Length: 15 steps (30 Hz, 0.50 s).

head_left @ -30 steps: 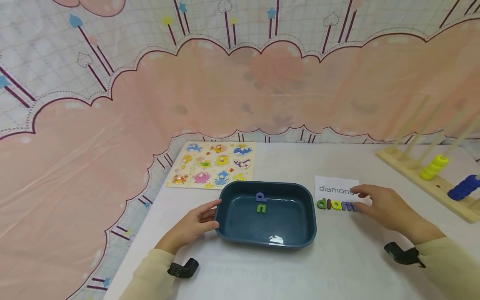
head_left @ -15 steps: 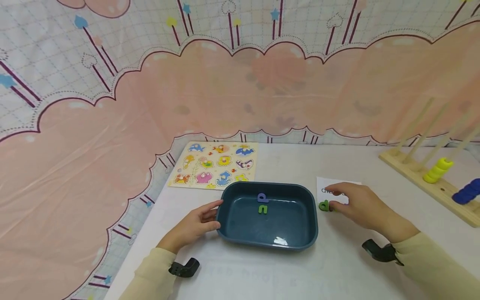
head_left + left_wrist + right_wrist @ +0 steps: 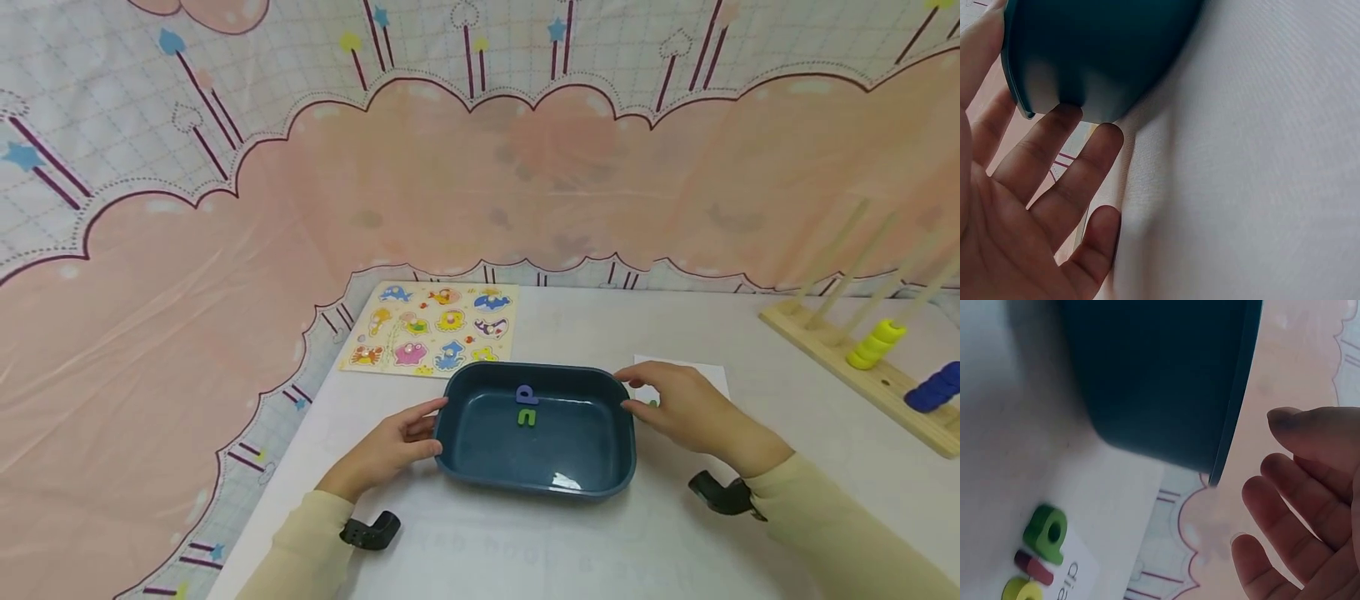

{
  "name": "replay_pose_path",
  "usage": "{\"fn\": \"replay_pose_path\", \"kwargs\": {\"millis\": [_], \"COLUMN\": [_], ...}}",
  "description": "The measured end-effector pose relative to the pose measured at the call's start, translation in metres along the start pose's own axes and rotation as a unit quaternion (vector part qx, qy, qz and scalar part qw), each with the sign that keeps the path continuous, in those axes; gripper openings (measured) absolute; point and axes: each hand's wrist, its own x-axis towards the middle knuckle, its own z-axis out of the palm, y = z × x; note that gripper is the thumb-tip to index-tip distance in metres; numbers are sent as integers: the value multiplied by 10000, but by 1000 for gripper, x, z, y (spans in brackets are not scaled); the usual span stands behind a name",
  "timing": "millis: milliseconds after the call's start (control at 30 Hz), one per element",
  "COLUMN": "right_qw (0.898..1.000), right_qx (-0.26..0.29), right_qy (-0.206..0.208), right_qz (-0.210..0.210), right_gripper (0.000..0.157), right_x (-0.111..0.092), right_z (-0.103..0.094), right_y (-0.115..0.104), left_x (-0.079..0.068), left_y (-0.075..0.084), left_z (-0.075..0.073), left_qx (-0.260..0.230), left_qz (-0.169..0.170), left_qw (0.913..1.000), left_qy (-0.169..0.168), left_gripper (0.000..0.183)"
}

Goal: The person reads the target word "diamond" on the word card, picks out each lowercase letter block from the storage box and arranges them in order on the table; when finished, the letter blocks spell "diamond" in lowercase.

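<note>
A dark teal plastic tub [image 3: 487,450] stands on the white table. In it lie a purple letter [image 3: 527,395] and a green n-shaped letter [image 3: 527,417]. My left hand [image 3: 386,450] touches the tub's left end, its fingers extended against the outer wall in the left wrist view. Beside the right rim is my right hand [image 3: 690,408], holding nothing, fingers loosely bent and apart from the wall in the right wrist view. It largely covers a white word card [image 3: 716,379]. The right wrist view shows green [image 3: 1047,532], dark red [image 3: 1034,567] and yellow [image 3: 1021,590] letters along that card.
A wooden sea-animal puzzle board [image 3: 427,329] lies behind the tub, toward the left. At the far right stands a wooden peg rack [image 3: 832,333] with yellow rings [image 3: 876,343] and blue rings [image 3: 933,387]. A patterned pink cloth [image 3: 450,183] hangs behind the table.
My right hand has moved left from the end of the letter row, across the card, to the tub's right rim. My left hand stays at the tub. Both letters inside stay put.
</note>
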Motion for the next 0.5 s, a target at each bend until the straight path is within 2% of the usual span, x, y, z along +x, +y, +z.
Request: {"fn": "replay_pose_path", "kwargs": {"millis": [200, 500], "right_qw": [9997, 9970], "right_qx": [100, 342], "right_qy": [-211, -678], "right_qz": [-78, -141], "right_gripper": [36, 37], "right_x": [10, 27], "right_z": [5, 27], "right_y": [-11, -26], "left_x": [2, 1], "left_y": [3, 3], "left_z": [0, 0], "left_qx": [29, -9], "left_qz": [45, -37], "left_qw": [10000, 10000], "left_qy": [3, 18], "left_gripper": [71, 71]}}
